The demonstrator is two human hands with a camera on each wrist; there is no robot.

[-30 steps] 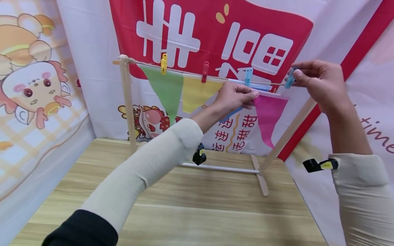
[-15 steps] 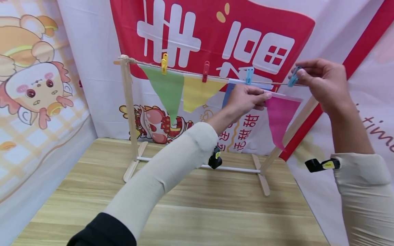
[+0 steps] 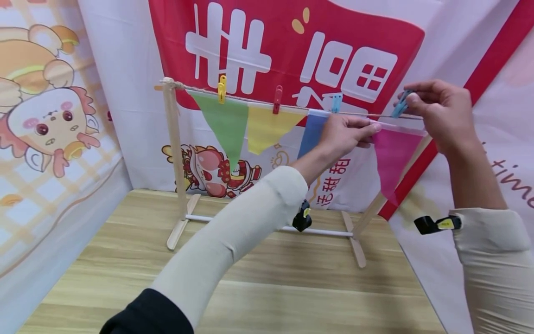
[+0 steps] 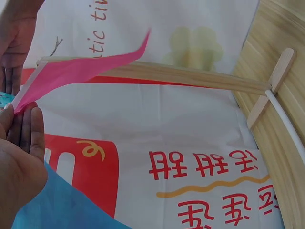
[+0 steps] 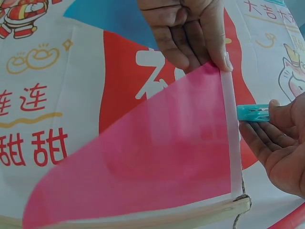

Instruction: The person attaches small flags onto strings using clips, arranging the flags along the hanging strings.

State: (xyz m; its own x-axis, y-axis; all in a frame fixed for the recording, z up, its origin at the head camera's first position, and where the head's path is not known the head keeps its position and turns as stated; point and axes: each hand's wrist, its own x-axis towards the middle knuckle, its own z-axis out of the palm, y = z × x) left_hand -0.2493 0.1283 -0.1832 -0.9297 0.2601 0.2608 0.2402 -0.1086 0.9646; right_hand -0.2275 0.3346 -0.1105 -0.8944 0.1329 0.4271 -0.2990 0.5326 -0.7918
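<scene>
My left hand (image 3: 346, 134) pinches the upper left corner of a pink triangular pennant (image 3: 396, 160), which has a white top band. My right hand (image 3: 446, 113) holds a light blue clothespin (image 3: 401, 103) between thumb and fingers, just above that band. In the right wrist view the tip of the clothespin (image 5: 252, 113) is at the band's edge; whether it grips the cloth I cannot tell. The string (image 3: 381, 115) runs behind the band. Left along it hang a green pennant (image 3: 225, 123), a yellow pennant (image 3: 271, 130) and a blue pennant (image 3: 312, 132), partly hidden by my left hand.
A yellow clothespin (image 3: 222, 89), a red clothespin (image 3: 277, 99) and another light blue clothespin (image 3: 336, 102) sit on the string. Wooden posts (image 3: 175, 148) joined by a white rod (image 3: 325, 231) stand on the wooden table (image 3: 267, 297). Printed cloth (image 3: 333, 28) hangs behind.
My left hand has carried the pink pennant to the right along the string, uncovering more of the blue pennant. My right hand has shifted slightly right with the clothespin.
</scene>
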